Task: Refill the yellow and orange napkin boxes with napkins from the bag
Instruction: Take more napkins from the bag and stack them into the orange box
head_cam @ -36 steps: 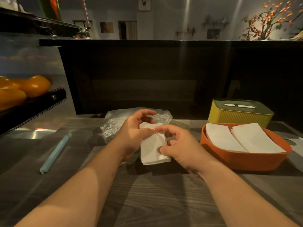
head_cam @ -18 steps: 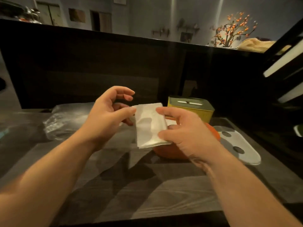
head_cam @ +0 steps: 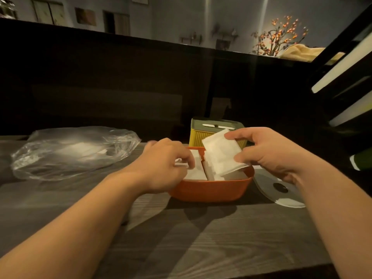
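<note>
— Where am I looking in from?
— I'm seeing a café or restaurant: dim lighting, a dark counter wall (head_cam: 120,81), framed pictures (head_cam: 85,16), a lit berry-branch decoration (head_cam: 279,35).

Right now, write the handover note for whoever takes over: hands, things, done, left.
Right hand: holds a stack of napkins tilted over the orange box.
Left hand: fingers down in the orange box on the napkins already there.
Yellow box: behind the orange one, lid on.
White lid: flat on the table, right of the orange box.
Bag: on the left, contents unclear.
Done: orange box partly filled.
Left: seat this stack, close the orange box, check the yellow one.
</note>
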The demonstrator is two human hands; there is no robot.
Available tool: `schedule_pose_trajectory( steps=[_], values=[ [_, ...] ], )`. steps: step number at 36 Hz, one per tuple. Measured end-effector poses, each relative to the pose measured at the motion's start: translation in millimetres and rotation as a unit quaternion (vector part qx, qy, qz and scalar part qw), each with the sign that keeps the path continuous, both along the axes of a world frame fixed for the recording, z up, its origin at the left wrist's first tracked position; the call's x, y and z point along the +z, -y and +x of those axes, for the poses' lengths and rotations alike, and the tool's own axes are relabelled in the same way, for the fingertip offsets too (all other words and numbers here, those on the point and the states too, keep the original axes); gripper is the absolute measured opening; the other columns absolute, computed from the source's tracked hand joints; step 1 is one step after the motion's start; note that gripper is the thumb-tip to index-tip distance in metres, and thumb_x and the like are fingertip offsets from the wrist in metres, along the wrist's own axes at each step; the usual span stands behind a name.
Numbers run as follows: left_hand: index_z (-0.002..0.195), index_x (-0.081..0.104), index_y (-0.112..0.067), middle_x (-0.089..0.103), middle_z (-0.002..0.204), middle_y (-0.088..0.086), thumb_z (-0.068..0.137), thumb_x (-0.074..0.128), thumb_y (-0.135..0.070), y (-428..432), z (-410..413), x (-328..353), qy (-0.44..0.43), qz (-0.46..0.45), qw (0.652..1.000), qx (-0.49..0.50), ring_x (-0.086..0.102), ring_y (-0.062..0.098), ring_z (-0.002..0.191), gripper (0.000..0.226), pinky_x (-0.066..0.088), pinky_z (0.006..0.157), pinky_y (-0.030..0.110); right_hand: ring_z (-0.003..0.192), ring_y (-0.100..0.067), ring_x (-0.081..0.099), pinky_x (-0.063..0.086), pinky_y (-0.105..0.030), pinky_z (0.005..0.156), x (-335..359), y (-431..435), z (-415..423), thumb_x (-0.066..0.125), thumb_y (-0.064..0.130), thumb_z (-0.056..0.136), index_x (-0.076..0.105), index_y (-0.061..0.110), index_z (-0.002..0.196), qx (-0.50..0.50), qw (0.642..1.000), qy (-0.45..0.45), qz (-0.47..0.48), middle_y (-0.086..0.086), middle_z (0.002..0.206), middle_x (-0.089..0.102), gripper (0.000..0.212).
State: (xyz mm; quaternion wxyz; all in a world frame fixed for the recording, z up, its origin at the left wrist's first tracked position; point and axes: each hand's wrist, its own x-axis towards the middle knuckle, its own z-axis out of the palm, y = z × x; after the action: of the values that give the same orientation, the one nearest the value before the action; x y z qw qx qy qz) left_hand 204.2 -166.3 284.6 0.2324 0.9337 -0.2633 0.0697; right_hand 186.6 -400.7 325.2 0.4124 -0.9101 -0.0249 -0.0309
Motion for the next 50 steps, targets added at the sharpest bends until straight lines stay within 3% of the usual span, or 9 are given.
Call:
schedule_pose_trajectory(
  steps=[5, 11, 19, 26, 30, 33, 40, 46, 50],
  values=[
    [0.105, 0.065, -0.04, 0.054, 0.118, -0.022, 0.094, 0.057, -0.019, -2, 3, -7, -0.022, -0.005, 1.0, -0.006, 0.037, 0.005, 0.122, 0.025, 0.03, 0.115, 0.054, 0.086, -0.012, 0.063, 0.055, -0.021, 0.063, -4, -4, 2, 0.071, 0.0, 0.083, 0.052, 0.03, 0.141, 0.007, 0.982, -0.004, -0.187, 0.003, 0.12, 0.053, 0.068],
    [0.106, 0.065, -0.039, 0.055, 0.119, -0.022, 0.093, 0.057, -0.02, -2, 6, -8, -0.004, 0.002, 1.0, -0.017, 0.037, 0.005, 0.125, 0.025, 0.02, 0.12, 0.049, 0.109, -0.018, 0.051, 0.05, -0.021, 0.078, -5, -12, 9, 0.074, 0.014, 0.085, 0.047, 0.028, 0.147, -0.002, 0.926, -0.013, -0.377, 0.0, 0.14, 0.042, 0.069],
    [0.106, 0.065, -0.04, 0.054, 0.119, -0.023, 0.095, 0.057, -0.022, -2, 6, -11, -0.004, -0.005, 1.0, -0.025, 0.036, 0.004, 0.123, 0.023, 0.026, 0.117, 0.049, 0.096, -0.015, 0.06, 0.05, -0.017, 0.063, 2, -11, 11, 0.071, 0.008, 0.084, 0.054, 0.025, 0.139, 0.018, 0.946, -0.061, -0.318, 0.0, 0.129, 0.057, 0.06],
    [0.108, 0.065, -0.04, 0.054, 0.119, -0.022, 0.096, 0.056, -0.024, -1, 8, -11, -0.001, 0.0, 1.0, -0.025, 0.036, 0.004, 0.123, 0.022, 0.022, 0.118, 0.046, 0.075, -0.016, 0.06, 0.046, -0.024, 0.059, -1, -28, 16, 0.055, 0.016, 0.098, 0.065, 0.014, 0.11, -0.041, 0.933, -0.035, -0.357, -0.005, 0.092, 0.063, 0.017],
    [0.109, 0.065, -0.04, 0.054, 0.118, -0.021, 0.096, 0.055, -0.024, 1, 7, -12, 0.004, -0.002, 1.0, -0.024, 0.037, 0.005, 0.122, 0.023, 0.018, 0.117, 0.045, 0.091, -0.019, 0.057, 0.045, -0.026, 0.07, -5, -50, 19, 0.052, 0.041, 0.1, 0.052, 0.014, 0.119, -0.069, 0.905, -0.064, -0.415, -0.012, 0.128, 0.048, 0.033],
    [0.109, 0.064, -0.041, 0.054, 0.116, -0.02, 0.096, 0.054, -0.024, 1, 6, -13, 0.015, 0.003, 1.0, -0.025, 0.037, 0.006, 0.121, 0.023, 0.018, 0.117, 0.046, 0.096, -0.023, 0.053, 0.05, -0.031, 0.082, -8, -65, 17, 0.06, 0.038, 0.096, 0.037, 0.015, 0.144, -0.085, 0.898, -0.085, -0.424, -0.015, 0.15, 0.023, 0.058],
    [0.108, 0.064, -0.04, 0.052, 0.112, -0.019, 0.095, 0.052, -0.026, -1, 5, -14, 0.031, -0.001, 0.999, -0.035, 0.039, 0.007, 0.117, 0.023, 0.018, 0.117, 0.046, 0.119, -0.034, 0.047, 0.051, -0.04, 0.096, -5, -83, 14, 0.07, 0.028, 0.089, 0.033, 0.013, 0.148, -0.105, 0.873, -0.128, -0.46, -0.015, 0.148, 0.023, 0.071],
    [0.11, 0.063, -0.041, 0.052, 0.113, -0.017, 0.096, 0.051, -0.026, 0, 3, -14, 0.043, 0.004, 0.998, -0.034, 0.038, 0.009, 0.118, 0.024, 0.016, 0.115, 0.044, 0.115, -0.034, 0.053, 0.047, -0.035, 0.075, -7, -86, 14, 0.072, 0.033, 0.086, 0.029, 0.015, 0.149, -0.139, 0.851, -0.09, -0.498, -0.014, 0.148, 0.026, 0.079],
    [0.111, 0.063, -0.041, 0.052, 0.116, -0.015, 0.096, 0.05, -0.026, -1, 3, -13, 0.045, 0.004, 0.998, -0.033, 0.037, 0.01, 0.12, 0.025, 0.014, 0.115, 0.044, 0.118, -0.034, 0.051, 0.053, -0.039, 0.09, -11, -86, 13, 0.071, 0.033, 0.086, 0.032, 0.017, 0.149, -0.13, 0.859, -0.103, -0.484, -0.013, 0.146, 0.028, 0.076]
  ],
)
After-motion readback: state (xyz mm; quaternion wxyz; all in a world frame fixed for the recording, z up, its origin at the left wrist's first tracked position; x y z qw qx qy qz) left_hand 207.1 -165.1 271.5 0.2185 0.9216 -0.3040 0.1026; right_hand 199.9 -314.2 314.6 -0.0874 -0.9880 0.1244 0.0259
